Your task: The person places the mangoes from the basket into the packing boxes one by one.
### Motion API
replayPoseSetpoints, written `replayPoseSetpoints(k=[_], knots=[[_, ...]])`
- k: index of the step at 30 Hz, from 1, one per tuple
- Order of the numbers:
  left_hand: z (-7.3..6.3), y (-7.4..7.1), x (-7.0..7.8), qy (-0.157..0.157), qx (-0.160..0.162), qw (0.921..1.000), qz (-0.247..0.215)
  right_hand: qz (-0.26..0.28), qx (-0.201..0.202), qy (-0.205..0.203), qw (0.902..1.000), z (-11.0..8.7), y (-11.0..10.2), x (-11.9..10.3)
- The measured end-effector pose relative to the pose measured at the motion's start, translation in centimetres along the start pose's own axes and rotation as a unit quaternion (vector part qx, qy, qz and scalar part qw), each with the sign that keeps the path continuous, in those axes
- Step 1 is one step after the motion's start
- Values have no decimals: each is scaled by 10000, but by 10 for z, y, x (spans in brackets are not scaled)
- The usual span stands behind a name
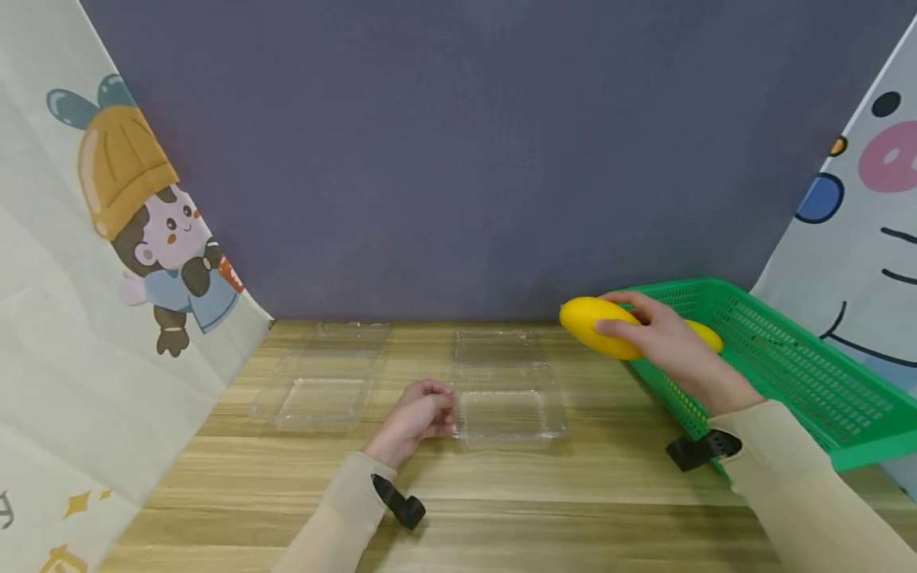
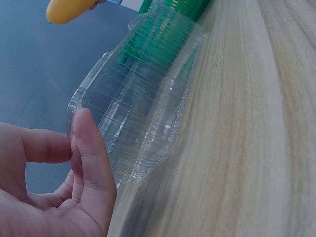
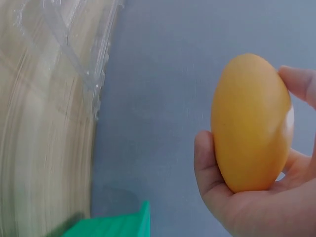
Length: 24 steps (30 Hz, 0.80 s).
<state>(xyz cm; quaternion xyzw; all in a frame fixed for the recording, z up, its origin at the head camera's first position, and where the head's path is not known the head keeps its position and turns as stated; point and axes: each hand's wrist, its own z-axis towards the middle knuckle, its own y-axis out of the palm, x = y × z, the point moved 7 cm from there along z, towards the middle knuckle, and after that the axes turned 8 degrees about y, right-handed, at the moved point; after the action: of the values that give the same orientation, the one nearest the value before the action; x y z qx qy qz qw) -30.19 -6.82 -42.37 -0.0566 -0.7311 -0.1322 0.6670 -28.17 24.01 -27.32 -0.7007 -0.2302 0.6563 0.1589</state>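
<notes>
My right hand (image 1: pixel 662 338) holds a smooth yellow mango (image 1: pixel 600 326) in the air, over the near-left edge of the green basket (image 1: pixel 802 318). In the right wrist view, the thumb and fingers curl round the mango (image 3: pixel 251 123). On the table, my left hand (image 1: pixel 419 418) pinches the left side of an opened clear plastic clamshell box (image 1: pixel 509 414). The left wrist view shows its thumb and fingers on the rim of that box (image 2: pixel 143 108). Another yellow fruit (image 1: pixel 705 336) lies in the basket, partly hidden behind my right hand.
A second opened clear clamshell box (image 1: pixel 318 398) lies left of my left hand. Wood-grained table (image 1: pixel 501 517) runs under everything. A dark grey panel (image 1: pixel 458 159) stands behind, with printed cloths at the left and right sides.
</notes>
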Motion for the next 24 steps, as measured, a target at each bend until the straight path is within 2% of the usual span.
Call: replayPoseSetpoints(k=[15, 24], knots=[[1, 1, 0, 4, -28, 10000, -22, 271, -142, -4, 9995, 10, 25, 3], [1, 0, 0, -19, -11, 10000, -15, 193, -129, 88, 9997, 17, 43, 11]])
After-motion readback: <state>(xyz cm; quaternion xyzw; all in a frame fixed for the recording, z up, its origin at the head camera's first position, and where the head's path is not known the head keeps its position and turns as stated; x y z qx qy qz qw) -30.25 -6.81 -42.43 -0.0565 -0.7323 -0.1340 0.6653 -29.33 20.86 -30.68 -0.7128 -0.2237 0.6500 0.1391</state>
